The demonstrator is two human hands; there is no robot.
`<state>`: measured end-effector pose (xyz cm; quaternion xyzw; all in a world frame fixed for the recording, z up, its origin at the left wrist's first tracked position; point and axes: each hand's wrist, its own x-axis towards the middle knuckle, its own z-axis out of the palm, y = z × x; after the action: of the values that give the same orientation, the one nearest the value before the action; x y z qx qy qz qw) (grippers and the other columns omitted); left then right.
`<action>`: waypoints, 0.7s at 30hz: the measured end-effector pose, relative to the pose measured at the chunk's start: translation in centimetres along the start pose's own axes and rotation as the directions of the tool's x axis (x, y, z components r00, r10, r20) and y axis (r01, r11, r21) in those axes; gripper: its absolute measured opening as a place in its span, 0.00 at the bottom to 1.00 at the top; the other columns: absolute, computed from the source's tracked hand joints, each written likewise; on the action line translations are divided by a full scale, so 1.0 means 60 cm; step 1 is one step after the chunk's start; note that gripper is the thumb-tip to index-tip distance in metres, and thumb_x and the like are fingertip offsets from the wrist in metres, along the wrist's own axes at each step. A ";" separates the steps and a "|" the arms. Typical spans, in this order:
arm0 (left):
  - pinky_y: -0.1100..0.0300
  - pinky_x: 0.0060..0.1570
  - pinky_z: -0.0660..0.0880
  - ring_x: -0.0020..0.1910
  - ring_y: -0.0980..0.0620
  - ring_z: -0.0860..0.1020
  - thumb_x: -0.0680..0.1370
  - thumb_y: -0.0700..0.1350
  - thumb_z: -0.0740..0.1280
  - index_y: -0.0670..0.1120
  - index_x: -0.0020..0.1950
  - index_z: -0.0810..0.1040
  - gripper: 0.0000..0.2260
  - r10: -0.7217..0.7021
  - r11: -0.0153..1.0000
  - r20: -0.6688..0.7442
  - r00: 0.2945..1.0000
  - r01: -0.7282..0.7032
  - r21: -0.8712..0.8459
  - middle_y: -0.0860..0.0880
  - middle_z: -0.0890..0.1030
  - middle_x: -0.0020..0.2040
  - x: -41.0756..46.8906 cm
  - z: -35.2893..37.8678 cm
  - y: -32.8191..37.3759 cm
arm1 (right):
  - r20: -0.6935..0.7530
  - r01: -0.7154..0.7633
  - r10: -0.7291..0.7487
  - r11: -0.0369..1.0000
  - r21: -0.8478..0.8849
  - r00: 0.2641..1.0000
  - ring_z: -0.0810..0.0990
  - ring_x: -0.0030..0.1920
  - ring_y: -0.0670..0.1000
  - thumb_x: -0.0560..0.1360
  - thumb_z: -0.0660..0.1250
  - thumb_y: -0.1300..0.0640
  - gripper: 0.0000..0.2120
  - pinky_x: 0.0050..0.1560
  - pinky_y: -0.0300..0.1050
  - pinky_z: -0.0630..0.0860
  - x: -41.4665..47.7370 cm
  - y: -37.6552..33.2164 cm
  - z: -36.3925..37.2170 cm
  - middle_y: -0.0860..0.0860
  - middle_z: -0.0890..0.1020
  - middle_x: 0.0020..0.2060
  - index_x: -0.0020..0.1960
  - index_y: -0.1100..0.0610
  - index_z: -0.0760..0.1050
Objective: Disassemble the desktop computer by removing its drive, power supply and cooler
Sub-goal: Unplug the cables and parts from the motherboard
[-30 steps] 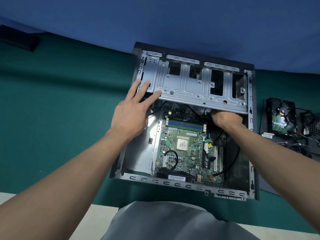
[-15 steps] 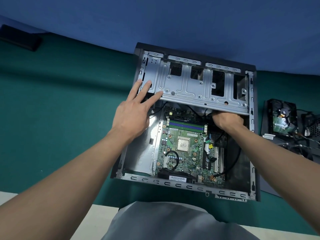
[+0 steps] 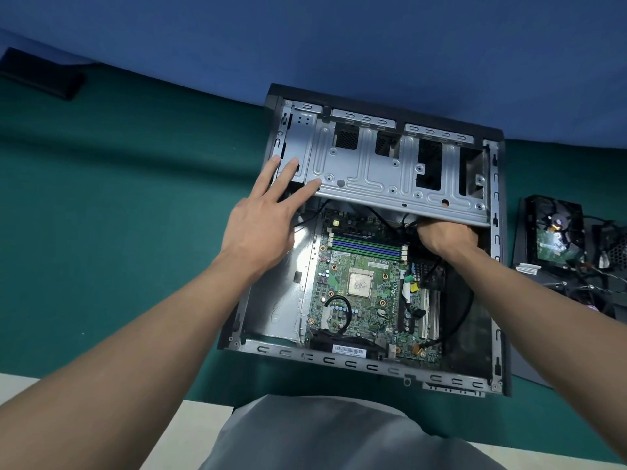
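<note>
An open desktop computer case (image 3: 373,366) lies flat on the green table. Its grey metal drive cage (image 3: 383,171) spans the far half. Below it the green motherboard (image 3: 366,293) shows a bare square processor (image 3: 360,283) with no cooler on it. My left hand (image 3: 263,225) lies with straight fingers on the cage's left front corner. My right hand (image 3: 444,237) reaches under the cage's front edge, fingers curled and hidden there among black cables (image 3: 458,310); what they hold is not visible. A removed hard drive (image 3: 556,232) lies right of the case.
More removed black parts and wires (image 3: 604,266) sit beside the hard drive at the right edge. A flat black object (image 3: 44,76) lies at the far left. A blue wall (image 3: 305,45) backs the table. My grey-clad lap (image 3: 339,435) is at the table's near edge.
Almost nothing has moved. Both hands stay in place on the cage and under it; the view has shifted very slightly.
</note>
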<state>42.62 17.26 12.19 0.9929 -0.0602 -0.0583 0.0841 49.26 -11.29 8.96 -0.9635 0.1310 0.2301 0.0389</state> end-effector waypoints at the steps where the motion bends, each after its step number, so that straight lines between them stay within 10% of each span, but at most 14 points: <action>1: 0.54 0.42 0.77 0.79 0.48 0.44 0.75 0.41 0.68 0.61 0.78 0.56 0.36 0.001 1.000 -0.002 1.000 -0.001 -0.002 0.51 0.50 0.80 0.000 0.000 0.000 | -0.002 0.002 -0.002 1.000 0.002 1.000 0.75 0.45 0.60 0.81 0.54 0.49 0.11 0.47 0.51 0.66 -0.001 0.001 0.000 0.55 0.74 0.44 0.52 0.55 0.71; 21: 0.53 0.43 0.77 0.79 0.49 0.43 0.76 0.42 0.67 0.61 0.77 0.55 0.35 0.000 1.000 0.002 1.000 0.000 -0.005 0.52 0.51 0.80 -0.001 -0.002 0.000 | 0.034 -0.024 0.026 0.997 -0.069 0.999 0.76 0.45 0.60 0.80 0.55 0.51 0.13 0.47 0.50 0.69 -0.004 0.003 -0.004 0.57 0.79 0.47 0.55 0.58 0.74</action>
<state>42.57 17.30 12.31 0.9927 -0.0601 -0.0593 0.0863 49.09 -11.44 9.28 -0.9585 0.1343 0.2516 0.0050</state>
